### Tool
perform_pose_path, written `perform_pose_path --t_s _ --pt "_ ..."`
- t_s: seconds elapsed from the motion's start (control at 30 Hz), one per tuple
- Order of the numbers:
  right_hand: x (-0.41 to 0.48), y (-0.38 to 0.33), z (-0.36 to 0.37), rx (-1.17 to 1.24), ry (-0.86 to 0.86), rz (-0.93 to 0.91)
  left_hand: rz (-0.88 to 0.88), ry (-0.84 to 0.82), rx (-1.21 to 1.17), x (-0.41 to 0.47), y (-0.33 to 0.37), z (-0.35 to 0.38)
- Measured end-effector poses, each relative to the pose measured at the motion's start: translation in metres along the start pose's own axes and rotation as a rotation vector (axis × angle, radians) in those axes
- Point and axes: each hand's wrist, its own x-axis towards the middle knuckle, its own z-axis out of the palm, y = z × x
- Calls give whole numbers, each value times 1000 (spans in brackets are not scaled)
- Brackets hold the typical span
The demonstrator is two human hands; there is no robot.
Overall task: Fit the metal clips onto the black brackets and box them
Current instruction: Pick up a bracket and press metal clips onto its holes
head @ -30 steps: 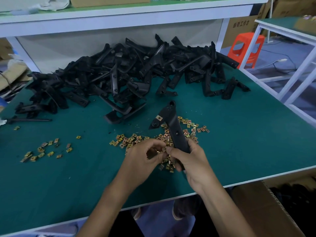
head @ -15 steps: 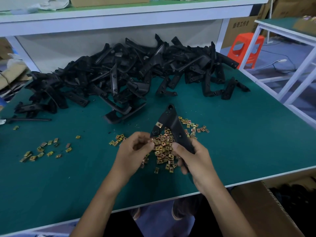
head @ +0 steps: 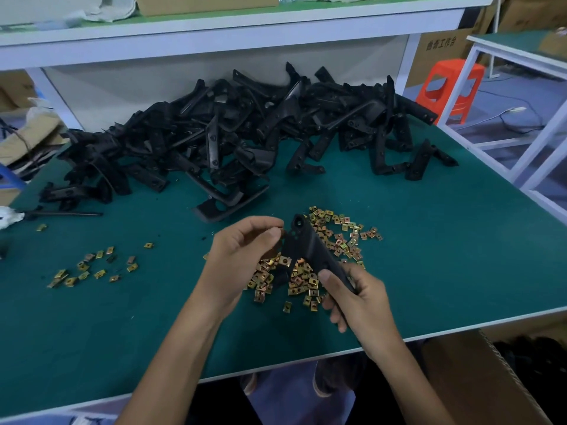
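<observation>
The green table (head: 429, 256) carries a big pile of black brackets (head: 245, 133) along its back; a cardboard box (head: 478, 378) stands below the near right corner; a heap of brass-coloured clips (head: 337, 237) lies in front of the person.

The step in hand is fitting. The right hand (head: 362, 305) grips one bracket (head: 310, 250) by its lower end, tilted above the heap; a fitted clip (head: 285, 260) already sits on its side tab. The left hand (head: 242, 253) is pinched at the bracket's top end, seemingly on a loose clip (head: 281, 232), though the fingers mostly hide it.

Next, I judge, that clip needs lining up square with the edge and pushing home; only then does the bracket go to the box.
</observation>
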Motion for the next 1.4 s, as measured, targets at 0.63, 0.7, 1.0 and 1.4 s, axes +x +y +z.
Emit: perform_pose_path --t_s 0.63,0.7,1.0,1.4 --pt "0 0 -3 -131 -67 13 -71 -132 208 8 19 -16" --pt "1 0 -4 -136 -80 14 -81 -161 230 9 22 -19" --pt "2 -1 -7 -143 -126 21 -79 -214 277 12 24 -22" --pt "0 4 -1 -264 -95 -34 -106 -227 299 10 16 -15"
